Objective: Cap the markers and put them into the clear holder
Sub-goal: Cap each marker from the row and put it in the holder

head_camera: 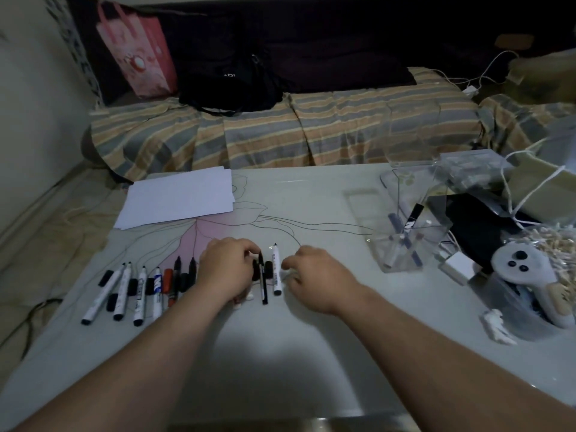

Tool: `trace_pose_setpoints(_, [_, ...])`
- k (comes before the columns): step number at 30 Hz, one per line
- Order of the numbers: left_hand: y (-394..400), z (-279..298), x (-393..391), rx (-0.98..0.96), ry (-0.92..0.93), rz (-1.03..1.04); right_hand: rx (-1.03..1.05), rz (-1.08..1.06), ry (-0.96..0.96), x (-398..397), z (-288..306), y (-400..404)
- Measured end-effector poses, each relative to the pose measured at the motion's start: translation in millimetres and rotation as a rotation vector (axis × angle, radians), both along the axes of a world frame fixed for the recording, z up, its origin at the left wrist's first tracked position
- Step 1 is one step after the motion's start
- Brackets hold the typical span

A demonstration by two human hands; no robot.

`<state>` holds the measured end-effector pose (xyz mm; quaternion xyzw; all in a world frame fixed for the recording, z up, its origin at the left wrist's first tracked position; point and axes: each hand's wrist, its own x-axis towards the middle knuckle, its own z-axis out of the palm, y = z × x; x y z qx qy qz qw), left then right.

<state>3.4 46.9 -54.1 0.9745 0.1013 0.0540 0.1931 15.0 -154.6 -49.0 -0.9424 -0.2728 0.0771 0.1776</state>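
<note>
I see the table point(311, 353), then the clear holder point(411, 232) at right with capped markers inside. My left hand point(226, 266) pinches a black marker point(262, 282); my right hand point(311, 275) hovers, fingers loosely curled, empty. Marker labels are unreadable.

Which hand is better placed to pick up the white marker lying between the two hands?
Probably the right hand: its curled fingers sit just beside the white marker. The left hand is already on the thin black marker.
</note>
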Motion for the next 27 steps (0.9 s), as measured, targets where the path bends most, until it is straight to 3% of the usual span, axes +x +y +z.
trace_pose_setpoints(7, [-4, -1, -4, 0.088, 0.100, -0.080, -0.068, 0.076, 0.179, 6, -16, 16])
trace_pose_setpoints(11, [-13, -5, -5, 0.195, 0.145, -0.142, -0.129, -0.042, 0.094, 9, -20, 6])
trace_pose_setpoints(16, [-22, -8, -2, 0.313, 0.146, -0.173, -0.210, -0.174, 0.137, 10, -24, -11])
trace_pose_setpoints(24, [-45, -12, 1, 0.395, 0.115, -0.232, 0.062, -0.367, 0.403, 2, -5, -34])
trace_pose_setpoints(27, [-57, -13, 1, 0.306, 0.038, -0.201, 0.253, -0.477, 0.438, 1, -1, -41])
